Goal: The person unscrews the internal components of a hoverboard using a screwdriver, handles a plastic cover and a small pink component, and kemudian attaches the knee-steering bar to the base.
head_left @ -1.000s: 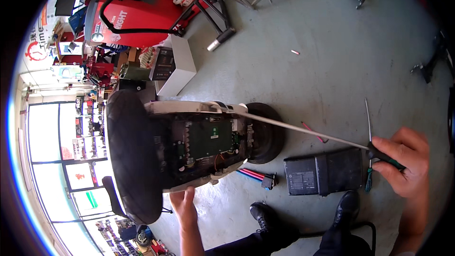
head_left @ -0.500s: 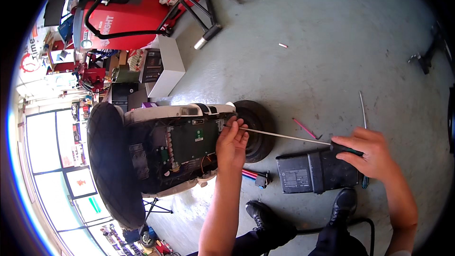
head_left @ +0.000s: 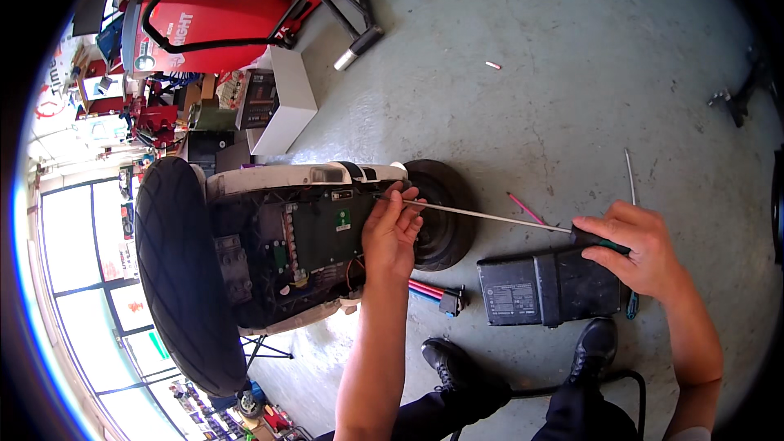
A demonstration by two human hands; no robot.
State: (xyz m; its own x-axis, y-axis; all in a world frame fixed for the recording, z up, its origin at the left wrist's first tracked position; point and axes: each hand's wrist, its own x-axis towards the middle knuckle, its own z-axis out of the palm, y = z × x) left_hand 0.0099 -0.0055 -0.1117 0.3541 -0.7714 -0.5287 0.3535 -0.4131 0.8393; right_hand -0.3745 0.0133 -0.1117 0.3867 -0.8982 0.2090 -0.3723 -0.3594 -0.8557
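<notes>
Grey concrete floor [head_left: 572, 73], bright shop windows [head_left: 73, 269] at left.

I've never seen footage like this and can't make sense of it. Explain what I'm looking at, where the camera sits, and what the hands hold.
The camera sits on a person's head and looks down, so the fisheye picture bends at its rim. Their forearms enter from below, and their black shoes stand on a grey concrete floor. On it lies a self-balancing scooter, opened so its green circuit board shows, with a large black tyre at one end. The right hand grips the handle of a long screwdriver; the left hand steadies its shaft near the board. A black battery pack lies beside the shoes. A red machine stands behind.
</notes>
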